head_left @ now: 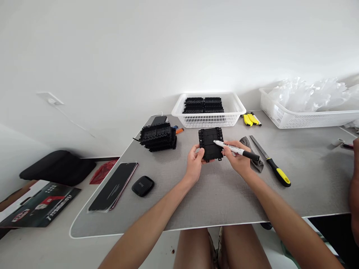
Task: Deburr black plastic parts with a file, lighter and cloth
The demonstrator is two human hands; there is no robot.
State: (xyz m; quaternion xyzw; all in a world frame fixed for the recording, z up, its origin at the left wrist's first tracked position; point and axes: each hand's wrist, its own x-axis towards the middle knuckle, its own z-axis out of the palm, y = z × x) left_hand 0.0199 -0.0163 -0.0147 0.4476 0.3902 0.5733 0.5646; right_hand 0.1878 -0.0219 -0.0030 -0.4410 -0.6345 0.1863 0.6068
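Observation:
A flat black plastic part with toothed side edges is held above the grey table. My left hand grips its lower left corner, thumb on top. In my right hand is a white marker with a black end; its tip lies over the middle of the part, and some right fingers are at the part's right edge. Whether the tip touches the surface is hard to tell. To the left stands a stack of similar black parts.
Behind are a white basket of black parts and another basket with clear plastic bags. A file, a grey cloth and yellow tools lie right. A phone and black case lie left. Another person's arm shows far right.

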